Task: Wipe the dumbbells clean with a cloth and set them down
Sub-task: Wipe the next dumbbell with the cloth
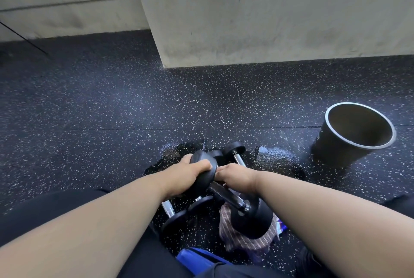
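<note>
A black dumbbell (251,219) is held tilted above the floor. My left hand (190,172) is closed over its upper head. My right hand (235,175) curls around the top of its dark handle, just beside the left hand. The lower head rests on a striped brownish cloth (246,244) that lies crumpled on the floor. Two more dumbbells lie on the floor: one with a chrome handle (238,158) just beyond my hands, another (172,215) under my left forearm, partly hidden.
A dark bucket (358,134) stands open to the right. A wet patch (275,156) shines on the speckled rubber floor around the dumbbells. A concrete pillar (246,20) rises ahead. Something blue (197,257) lies near my legs.
</note>
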Motion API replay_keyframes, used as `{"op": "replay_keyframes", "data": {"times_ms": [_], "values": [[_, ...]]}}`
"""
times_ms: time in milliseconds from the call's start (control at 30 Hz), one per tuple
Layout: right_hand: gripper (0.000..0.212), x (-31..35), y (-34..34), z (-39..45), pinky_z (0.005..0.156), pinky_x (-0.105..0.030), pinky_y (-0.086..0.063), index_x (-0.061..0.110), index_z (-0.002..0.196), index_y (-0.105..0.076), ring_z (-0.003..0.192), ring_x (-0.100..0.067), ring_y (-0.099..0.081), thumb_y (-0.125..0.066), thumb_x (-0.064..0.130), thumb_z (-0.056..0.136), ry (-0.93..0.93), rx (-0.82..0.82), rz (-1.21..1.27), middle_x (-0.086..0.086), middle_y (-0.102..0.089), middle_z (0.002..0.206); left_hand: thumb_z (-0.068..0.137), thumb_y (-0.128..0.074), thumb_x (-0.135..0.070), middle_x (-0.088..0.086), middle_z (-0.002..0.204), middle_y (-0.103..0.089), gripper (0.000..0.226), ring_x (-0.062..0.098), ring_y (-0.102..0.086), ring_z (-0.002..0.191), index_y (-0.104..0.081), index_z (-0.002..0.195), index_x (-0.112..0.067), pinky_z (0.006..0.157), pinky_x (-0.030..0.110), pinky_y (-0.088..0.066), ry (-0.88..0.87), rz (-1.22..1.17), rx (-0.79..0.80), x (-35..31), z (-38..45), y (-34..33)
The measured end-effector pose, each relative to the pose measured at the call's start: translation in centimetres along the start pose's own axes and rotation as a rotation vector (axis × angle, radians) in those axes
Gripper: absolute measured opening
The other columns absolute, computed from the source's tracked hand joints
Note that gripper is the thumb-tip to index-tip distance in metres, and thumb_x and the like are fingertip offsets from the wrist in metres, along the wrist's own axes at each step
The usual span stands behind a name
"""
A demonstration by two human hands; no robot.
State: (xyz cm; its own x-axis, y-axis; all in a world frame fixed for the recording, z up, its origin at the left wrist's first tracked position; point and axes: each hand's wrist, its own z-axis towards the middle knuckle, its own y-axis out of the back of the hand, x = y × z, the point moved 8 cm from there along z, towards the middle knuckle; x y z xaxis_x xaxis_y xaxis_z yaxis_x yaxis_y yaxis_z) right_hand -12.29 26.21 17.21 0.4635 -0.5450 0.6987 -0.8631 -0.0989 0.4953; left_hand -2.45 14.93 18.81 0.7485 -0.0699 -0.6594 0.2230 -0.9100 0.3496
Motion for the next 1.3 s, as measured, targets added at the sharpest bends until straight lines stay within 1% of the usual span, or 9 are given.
{"op": "replay_keyframes", "data": {"times_ms": [67, 167, 233, 367, 567, 767, 900, 1100, 1300], "values": [[0.065, 0.1, 0.1, -0.2, 0.111, -0.035, -0.043, 0.012, 0.121, -0.075, 0.118, -0.019, -0.064, -0.040, 0.053, 0.084, 0.048, 0.004, -0.034, -0.001, -0.072, 0.125, 0.064, -0.066, -0.069, 0.008, 0.116, -0.076, 0.062, 0.034, -0.076, 0.100, -0.058, 0.121, -0.046, 0.095, 0.053, -0.062, -0.004, 0.021, 0.002, 0.0, 0.0, 0.0], [0.039, -1.0, 0.2, 0.0, 0.107, -0.045, -0.050, 0.018, 0.110, -0.076, 0.106, -0.022, -0.069, -0.056, 0.045, 0.090, 0.015, -0.014, 0.093, -0.001, -0.075, 0.110, 0.064, -0.065, -0.070, 0.007, 0.115, -0.076, 0.065, 0.032, -0.075, 0.101, -0.058, 0.124, -0.045, 0.094, 0.051, -0.062, -0.009, 0.035, -0.007, -0.1, 0.0, 0.2], [0.019, -0.4, 0.9, -0.1, 0.095, -0.044, -0.054, 0.022, 0.089, -0.073, 0.091, -0.022, -0.069, -0.065, 0.040, 0.092, 0.053, -0.081, 0.084, -0.003, -0.074, 0.094, 0.062, -0.064, -0.070, 0.009, 0.115, -0.074, 0.068, 0.032, -0.074, 0.095, -0.058, 0.123, -0.042, 0.090, 0.048, -0.063, -0.004, 0.020, -0.012, -0.1, -0.1, 0.2], [0.028, 1.2, 1.2, -1.0, 0.068, -0.035, -0.047, 0.014, 0.076, -0.063, 0.066, -0.016, -0.055, -0.065, 0.036, 0.093, 0.098, -0.327, -0.070, -0.003, -0.066, 0.071, 0.063, -0.065, -0.067, 0.011, 0.108, -0.073, 0.064, 0.030, -0.070, 0.079, -0.060, 0.118, -0.037, 0.073, 0.039, -0.058, 0.026, -0.034, -0.002, 0.0, 0.2, 0.2], [0.026, 2.1, -0.7, -2.0, 0.071, -0.044, -0.050, 0.025, 0.072, -0.046, 0.078, -0.033, -0.063, -0.041, 0.043, 0.090, 0.159, -0.575, -0.249, -0.005, -0.067, 0.078, 0.068, -0.064, -0.066, 0.008, 0.098, -0.070, 0.059, 0.028, -0.065, 0.071, -0.060, 0.116, -0.034, 0.069, 0.034, -0.052, 0.049, -0.041, -0.011, 0.3, 0.5, 0.3], [0.039, -0.2, -0.4, 0.1, 0.081, -0.048, -0.057, 0.012, 0.092, -0.068, 0.080, -0.027, -0.068, -0.055, 0.047, 0.080, 0.020, -0.259, 0.120, -0.013, -0.074, 0.089, 0.072, -0.062, -0.062, 0.007, 0.099, -0.069, 0.056, 0.024, -0.064, 0.073, -0.059, 0.119, -0.033, 0.067, 0.030, -0.051, 0.028, -0.048, -0.010, 0.1, -0.1, 0.0], [0.057, -0.5, 0.4, 0.3, 0.082, -0.046, -0.055, 0.008, 0.094, -0.068, 0.074, -0.013, -0.058, -0.064, 0.056, 0.065, 0.032, -0.108, 0.103, -0.007, -0.068, 0.081, 0.069, -0.065, -0.063, 0.009, 0.108, -0.073, 0.064, 0.027, -0.069, 0.079, -0.058, 0.126, -0.036, 0.073, 0.036, -0.057, 0.000, -0.039, -0.010, 0.0, -0.1, -0.1], [0.028, 0.6, 0.3, 0.0, 0.060, -0.032, -0.045, 0.008, 0.077, -0.065, 0.061, -0.020, -0.059, -0.066, 0.035, 0.084, 0.036, -0.430, 0.004, -0.001, -0.065, 0.063, 0.072, -0.063, -0.059, 0.008, 0.098, -0.070, 0.056, 0.024, -0.066, 0.067, -0.058, 0.119, -0.030, 0.059, 0.027, -0.052, 0.008, -0.070, 0.003, -0.1, -0.1, 0.0], [0.017, 1.3, -1.0, -1.1, 0.071, -0.042, -0.053, 0.021, 0.079, -0.057, 0.080, -0.030, -0.065, -0.052, 0.036, 0.076, 0.024, -0.653, -0.157, -0.001, -0.068, 0.079, 0.066, -0.064, -0.067, 0.008, 0.102, -0.072, 0.063, 0.024, -0.067, 0.071, -0.059, 0.118, -0.032, 0.062, 0.029, -0.052, 0.024, -0.066, 0.004, 0.2, 0.4, 0.1]]}}
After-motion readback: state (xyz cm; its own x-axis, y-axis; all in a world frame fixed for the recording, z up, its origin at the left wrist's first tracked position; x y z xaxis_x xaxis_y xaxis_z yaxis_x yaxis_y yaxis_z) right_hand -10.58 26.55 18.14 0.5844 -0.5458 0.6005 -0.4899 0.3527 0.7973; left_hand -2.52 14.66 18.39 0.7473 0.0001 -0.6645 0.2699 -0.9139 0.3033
